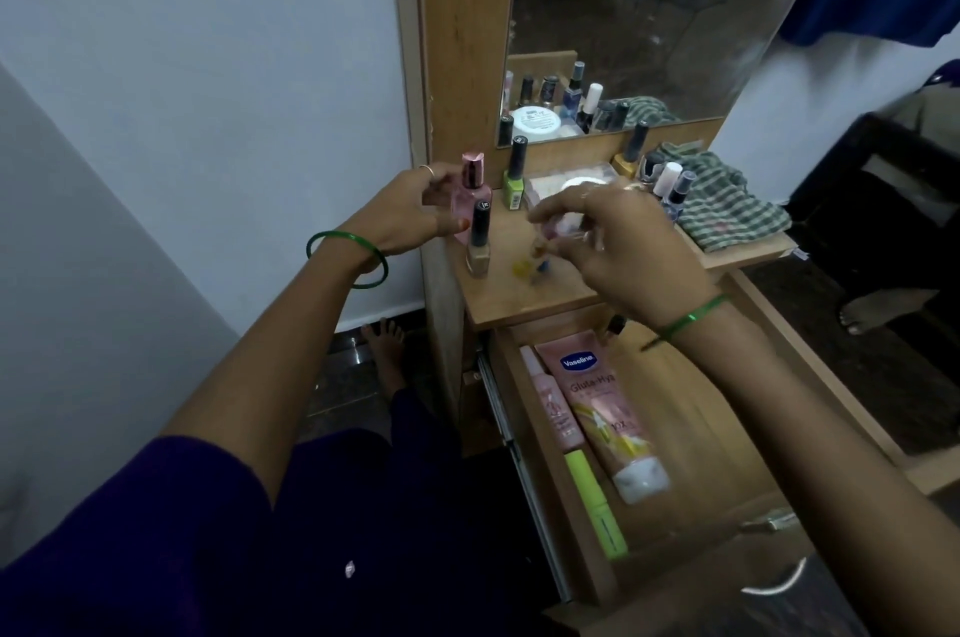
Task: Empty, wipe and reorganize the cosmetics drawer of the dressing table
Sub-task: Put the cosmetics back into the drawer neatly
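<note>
A: Where is the pink perfume bottle point(470, 200)?
B: Upright on the table point(519, 298), the left hand point(410, 215) curled round it. Glass, probably slippery: hold the body.
A: The right hand point(613, 241)?
B: Its grip pinches something small, blurred.

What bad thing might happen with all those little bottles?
The left hand holds the pink bottle right behind a tall beige polish near the shelf edge; a bump might tip it. The right hand is blurred over small loose bits, which might roll into the open drawer.
</note>
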